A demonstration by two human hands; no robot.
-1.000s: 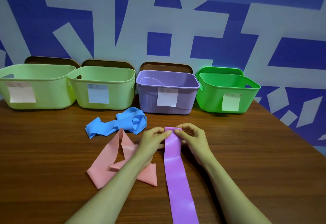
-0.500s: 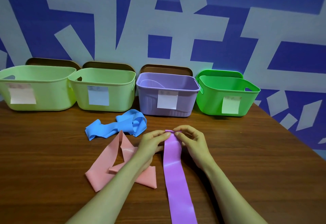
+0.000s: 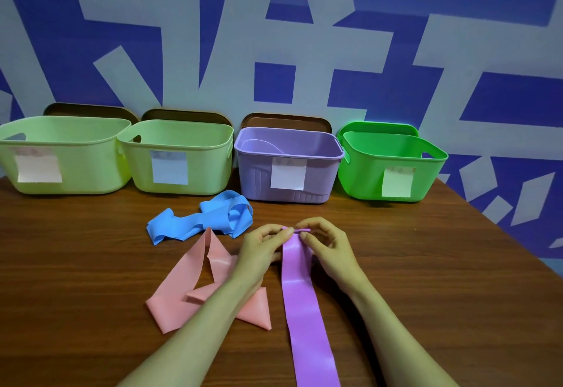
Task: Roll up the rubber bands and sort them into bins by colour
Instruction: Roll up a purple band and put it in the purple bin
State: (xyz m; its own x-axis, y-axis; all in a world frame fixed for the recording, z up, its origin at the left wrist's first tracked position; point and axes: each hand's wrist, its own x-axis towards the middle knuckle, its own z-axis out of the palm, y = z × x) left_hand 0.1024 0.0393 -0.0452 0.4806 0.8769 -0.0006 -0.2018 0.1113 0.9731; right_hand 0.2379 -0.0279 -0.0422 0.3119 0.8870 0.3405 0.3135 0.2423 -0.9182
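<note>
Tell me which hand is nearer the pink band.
Left. The left hand borders the pink band; the right hand lies across the purple band from it.

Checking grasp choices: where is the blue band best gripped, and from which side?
Probably grip the blue band at its raised right-end loop, from above; that loop stands off the table, while the left end lies flatter.

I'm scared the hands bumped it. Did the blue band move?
No. The blue band lies at the same spot as before, just in front of the left corner of the purple bin.
</note>
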